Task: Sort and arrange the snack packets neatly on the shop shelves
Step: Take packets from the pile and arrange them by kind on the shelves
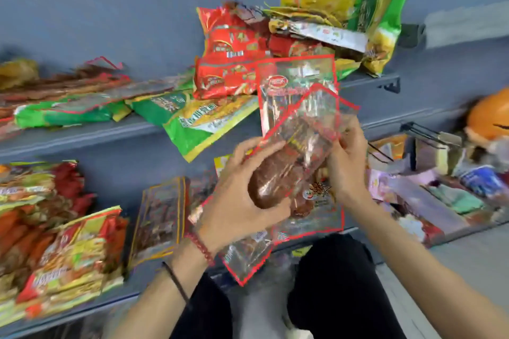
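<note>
While the person faces the shelves, a small bundle of clear plastic packets with red edges and a brown meat snack inside is held in the air, in front of the upper grey metal shelf. The left hand curls its fingers around the brown content of the front packet. The right hand grips the bundle at its right side. The packets are fanned at different angles, not aligned.

I judge the step in hand to be the collecting of one kind of packet into a stack. The next move calls for squaring the edges, then laying the stack flat on a shelf without letting the slippery film slide apart. Behind, shiny red foil packets and green-and-yellow packets lie mixed in a loose heap, not yet sorted.
</note>
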